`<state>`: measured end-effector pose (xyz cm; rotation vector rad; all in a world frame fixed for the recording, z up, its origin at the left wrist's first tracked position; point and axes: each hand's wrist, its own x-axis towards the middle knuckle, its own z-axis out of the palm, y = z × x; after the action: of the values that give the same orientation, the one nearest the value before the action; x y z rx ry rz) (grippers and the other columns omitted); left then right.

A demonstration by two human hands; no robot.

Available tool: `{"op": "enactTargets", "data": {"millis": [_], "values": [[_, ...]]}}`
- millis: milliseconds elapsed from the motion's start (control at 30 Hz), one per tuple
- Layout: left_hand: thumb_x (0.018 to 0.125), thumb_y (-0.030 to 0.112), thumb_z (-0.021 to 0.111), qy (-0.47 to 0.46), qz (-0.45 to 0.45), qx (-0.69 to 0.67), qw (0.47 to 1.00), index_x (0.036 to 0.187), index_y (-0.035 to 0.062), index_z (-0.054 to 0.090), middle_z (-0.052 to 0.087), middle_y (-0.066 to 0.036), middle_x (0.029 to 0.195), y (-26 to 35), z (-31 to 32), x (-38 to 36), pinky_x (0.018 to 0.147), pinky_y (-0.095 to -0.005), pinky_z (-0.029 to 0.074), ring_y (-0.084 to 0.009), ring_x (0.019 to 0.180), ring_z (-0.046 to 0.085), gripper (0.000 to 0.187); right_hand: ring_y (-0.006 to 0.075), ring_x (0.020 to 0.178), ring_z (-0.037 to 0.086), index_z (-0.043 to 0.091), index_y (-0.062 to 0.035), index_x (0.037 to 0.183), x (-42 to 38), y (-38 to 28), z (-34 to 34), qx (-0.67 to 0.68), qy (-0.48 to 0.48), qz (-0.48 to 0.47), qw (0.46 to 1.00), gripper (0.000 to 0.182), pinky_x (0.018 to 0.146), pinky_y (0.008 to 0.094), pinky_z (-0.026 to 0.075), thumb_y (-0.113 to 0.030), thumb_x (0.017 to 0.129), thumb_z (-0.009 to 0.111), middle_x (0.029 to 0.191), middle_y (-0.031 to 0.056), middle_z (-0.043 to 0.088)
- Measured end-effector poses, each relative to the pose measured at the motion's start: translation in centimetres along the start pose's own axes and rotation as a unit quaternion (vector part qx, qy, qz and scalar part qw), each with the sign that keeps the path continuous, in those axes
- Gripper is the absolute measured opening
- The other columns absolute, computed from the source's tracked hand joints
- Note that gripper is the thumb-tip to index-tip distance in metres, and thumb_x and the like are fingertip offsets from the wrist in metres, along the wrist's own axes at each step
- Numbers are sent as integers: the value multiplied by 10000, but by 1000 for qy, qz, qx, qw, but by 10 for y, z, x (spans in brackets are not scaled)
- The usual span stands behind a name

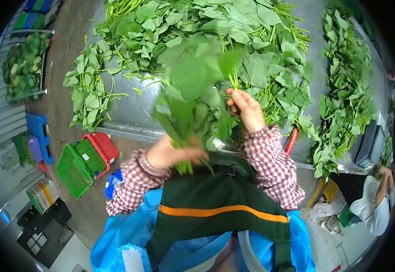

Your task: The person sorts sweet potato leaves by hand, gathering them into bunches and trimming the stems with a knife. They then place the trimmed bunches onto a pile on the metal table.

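Observation:
My left hand (177, 153) is closed round the stems of a bunch of leafy greens (186, 86), blurred by motion, its broad leaves fanning upward over the metal table (136, 97). Between thumb and fingers, my right hand (245, 106) pinches the pale stems of a small leafy sprig (232, 68), just right of that bunch. Behind both hands spreads a large heap of the same greens (170, 22), leaves and cut stems mixed. A smaller pile (88, 95) lies at the table's left edge.
On the right stands another table with a long row of greens (347, 81). A red tube-like object (291, 140) lies by the near edge. Green and red baskets (77, 167) stand at left. A person (374, 204) is at far right.

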<state>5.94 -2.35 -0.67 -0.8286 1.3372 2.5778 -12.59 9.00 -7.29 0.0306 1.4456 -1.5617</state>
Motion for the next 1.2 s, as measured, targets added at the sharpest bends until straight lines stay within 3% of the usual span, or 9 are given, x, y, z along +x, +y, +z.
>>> {"op": "enactTargets", "data": {"millis": [100,300,467,633,700,767,833,933,1200], "values": [[784,64,621,233,18,182,955,1040,-20,504,559,-113,966,7,-32,-3,559,-246,513,-136,729,579,294,47,571,444,596,-25,1014,-14,-9,-6,-145,2,-58,988,258,526,187,357,-223,856,548,661,-9,566],[781,14,597,205,113,13,972,1027,-2,483,541,-134,1064,-49,-16,36,730,-327,499,-227,868,591,271,323,743,564,589,9,949,-50,48,35,-417,-172,-266,852,277,631,356,460,-235,820,575,865,175,553],[814,35,562,260,162,-185,934,985,84,461,550,-135,1016,-33,-26,13,660,-293,518,-207,841,590,205,306,793,561,495,-46,1107,-18,34,2,-584,84,-229,774,444,711,403,463,-258,741,632,970,161,510],[765,9,619,177,315,-195,912,1300,62,273,545,-84,995,4,-25,10,768,-317,470,-204,925,553,639,302,876,555,498,-47,1081,-31,56,51,-358,-238,-157,889,397,789,366,441,-240,758,624,1020,184,525],[749,13,637,134,274,-236,923,1289,19,292,546,-57,987,1,-28,8,803,-323,452,-193,921,542,641,256,729,571,524,-46,995,-31,46,31,-417,-83,-372,825,317,665,342,462,-194,746,652,902,144,568],[745,13,640,101,203,-282,932,1274,-1,315,547,-50,978,-22,-38,10,808,-323,448,-191,913,539,621,219,666,565,518,-35,933,-24,45,-18,-421,128,-184,879,280,625,327,461,-197,751,655,817,120,580],[765,47,631,75,104,-329,936,1210,37,405,521,-47,1000,-43,-34,20,831,-318,429,-181,936,495,500,194,606,545,508,-26,879,-13,50,-59,-595,221,-101,766,257,565,300,455,-184,748,662,739,110,568],[771,11,604,149,72,-309,937,1109,48,450,541,-65,996,-50,-3,42,787,-334,455,-197,912,534,374,237,620,570,504,-23,872,-7,70,-64,-502,174,-233,815,259,539,325,452,-216,768,641,719,110,576],[788,6,590,220,171,-89,956,1026,26,447,570,-123,923,-25,9,45,668,-296,482,-184,761,573,279,73,481,494,533,5,991,-38,26,-67,150,44,-28,987,189,403,196,386,-104,836,533,806,78,626]]}}
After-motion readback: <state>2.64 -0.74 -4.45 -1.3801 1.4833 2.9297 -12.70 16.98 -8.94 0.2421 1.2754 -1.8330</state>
